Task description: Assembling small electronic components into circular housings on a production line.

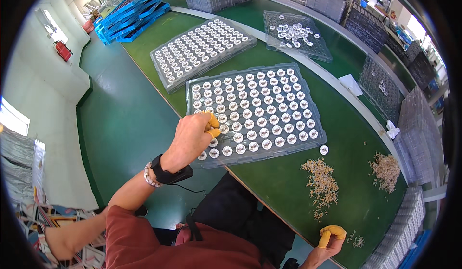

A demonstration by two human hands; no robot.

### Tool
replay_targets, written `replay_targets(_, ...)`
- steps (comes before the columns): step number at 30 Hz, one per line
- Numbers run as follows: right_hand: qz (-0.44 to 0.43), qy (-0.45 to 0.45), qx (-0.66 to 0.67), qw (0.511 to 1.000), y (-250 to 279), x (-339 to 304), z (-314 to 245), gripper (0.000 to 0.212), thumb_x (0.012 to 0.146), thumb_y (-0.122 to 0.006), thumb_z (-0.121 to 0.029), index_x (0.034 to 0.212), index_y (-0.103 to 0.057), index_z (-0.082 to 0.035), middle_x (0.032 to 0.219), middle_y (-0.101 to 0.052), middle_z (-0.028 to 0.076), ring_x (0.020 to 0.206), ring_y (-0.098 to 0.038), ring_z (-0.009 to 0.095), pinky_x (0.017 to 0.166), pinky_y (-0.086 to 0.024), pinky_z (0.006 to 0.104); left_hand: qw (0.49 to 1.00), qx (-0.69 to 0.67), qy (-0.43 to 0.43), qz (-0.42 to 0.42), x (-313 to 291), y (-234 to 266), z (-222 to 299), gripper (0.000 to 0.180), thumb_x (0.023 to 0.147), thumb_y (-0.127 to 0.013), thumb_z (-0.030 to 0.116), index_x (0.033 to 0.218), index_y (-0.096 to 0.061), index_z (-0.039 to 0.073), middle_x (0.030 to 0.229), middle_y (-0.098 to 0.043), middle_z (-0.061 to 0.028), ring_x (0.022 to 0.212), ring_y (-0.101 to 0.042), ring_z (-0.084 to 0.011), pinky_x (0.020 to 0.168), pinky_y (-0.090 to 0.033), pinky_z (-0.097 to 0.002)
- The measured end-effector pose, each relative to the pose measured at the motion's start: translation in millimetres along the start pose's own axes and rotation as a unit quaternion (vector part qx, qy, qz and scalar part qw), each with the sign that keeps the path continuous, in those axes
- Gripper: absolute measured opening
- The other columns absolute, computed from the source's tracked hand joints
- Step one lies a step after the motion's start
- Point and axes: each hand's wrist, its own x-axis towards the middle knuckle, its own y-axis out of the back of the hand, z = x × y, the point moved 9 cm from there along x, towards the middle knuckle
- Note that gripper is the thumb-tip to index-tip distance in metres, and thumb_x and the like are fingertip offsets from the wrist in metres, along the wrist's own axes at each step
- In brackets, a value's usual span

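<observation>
head view: left hand [191, 133] at disc tray [288, 150], right hand [332, 241] beside bits [358, 241].

Yellow finger cots [335, 230]; white, dark-centred discs [262, 122]; green tabletop [264, 180].

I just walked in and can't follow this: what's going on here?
A person's left hand, in yellow finger covers, is at the left part of a tray of white discs. The right hand is by a few small bits at the near edge of the table; whether either hand holds anything isn't clear. One loose disc lies beside the tray, near two larger piles. Another filled tray sits behind.
</observation>
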Motion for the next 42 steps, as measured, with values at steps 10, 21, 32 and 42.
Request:
replay_targets(10, -0.004, 0.034, 0.039, 0.999, -3, -1, 14, 0.008, 0.089, -0.057, -0.003, 0.09, -0.049, -0.004, 0.083, -0.05, 0.006, 0.071, -0.047, 0.013, 0.065, -0.04, 0.0244, 0.994, 0.047, -0.091, -0.033, -33, -21, 23, 0.017, 0.075, -0.073, 0.004, 0.09, -0.066, -0.001, 0.077, -0.064, -0.0145, 0.068, -0.065, -0.0285, 0.061, -0.051, -0.0372)
replay_targets(21, 0.001, 0.038, 0.102, 0.994, -24, -11, -25, 0.011, 0.084, -0.065, -0.003, 0.091, -0.058, 0.001, 0.085, -0.06, 0.01, 0.076, -0.057, 0.019, 0.069, -0.048, 0.0281, 0.898, -0.403, 0.109, -0.139, -85, -63, 48, 0.015, 0.084, -0.068, 0.0, 0.096, -0.06, -0.001, 0.089, -0.068, -0.0078, 0.071, -0.065, -0.0123, 0.057, -0.05, -0.0253)
replay_targets(32, -0.175, -0.039, 0.191, 0.965, -120, -20, -22, 0.016, 0.079, -0.065, 0.007, 0.09, -0.058, -0.001, 0.087, -0.061, 0.006, 0.071, -0.055, 0.011, 0.065, -0.046, 0.0233, 0.752, -0.589, 0.147, -0.256, -135, -126, 89, 0.017, 0.085, -0.066, -0.004, 0.102, -0.062, -0.004, 0.089, -0.067, -0.0104, 0.067, -0.063, -0.0114, 0.052, -0.052, -0.022)
replay_targets(42, -0.147, -0.021, 0.134, 0.98, -107, -20, -6, 0.012, 0.083, -0.068, -0.004, 0.093, -0.061, -0.003, 0.08, -0.06, 0.004, 0.068, -0.056, 0.011, 0.062, -0.047, 0.0251, 0.78, -0.554, 0.155, -0.248, -136, -144, 103, 0.013, 0.084, -0.066, -0.003, 0.096, -0.063, -0.006, 0.081, -0.068, -0.0134, 0.061, -0.064, -0.0164, 0.048, -0.051, -0.024)
